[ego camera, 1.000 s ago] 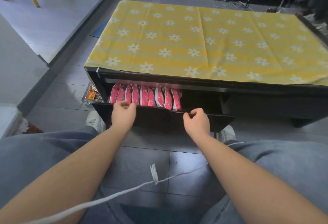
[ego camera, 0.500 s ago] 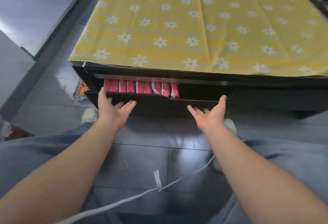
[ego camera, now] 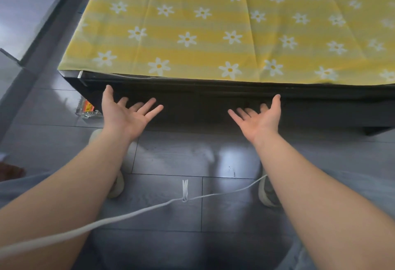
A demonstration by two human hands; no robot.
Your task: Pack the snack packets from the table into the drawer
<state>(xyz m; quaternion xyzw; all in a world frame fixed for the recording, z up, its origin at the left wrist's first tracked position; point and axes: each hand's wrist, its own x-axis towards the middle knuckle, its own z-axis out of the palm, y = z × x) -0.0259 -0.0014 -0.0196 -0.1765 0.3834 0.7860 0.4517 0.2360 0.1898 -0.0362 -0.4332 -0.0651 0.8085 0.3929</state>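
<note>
The black drawer (ego camera: pixel 192 107) sits flush in the front of the low black table (ego camera: pixel 320 98), and the red snack packets inside it are hidden. My left hand (ego camera: pixel 126 113) is spread against the drawer front near its left end, fingers apart, holding nothing. My right hand (ego camera: pixel 259 118) is spread the same way near the drawer's right end, thumb up by the table's top edge. A yellow cloth with white daisies (ego camera: pixel 213 24) covers the tabletop, and no packets lie on it.
An orange-and-silver packet (ego camera: pixel 87 109) lies on the grey floor by the table's left corner. A white cable (ego camera: pixel 149 210) runs across the floor between my knees. My shoes (ego camera: pixel 267 195) rest on the tiles below the drawer.
The drawer has slid in from half open to fully closed, hiding the red packets. Both hands went from gripping its top edge to flat, spread palms on its front. The view tilted down and closer.
</note>
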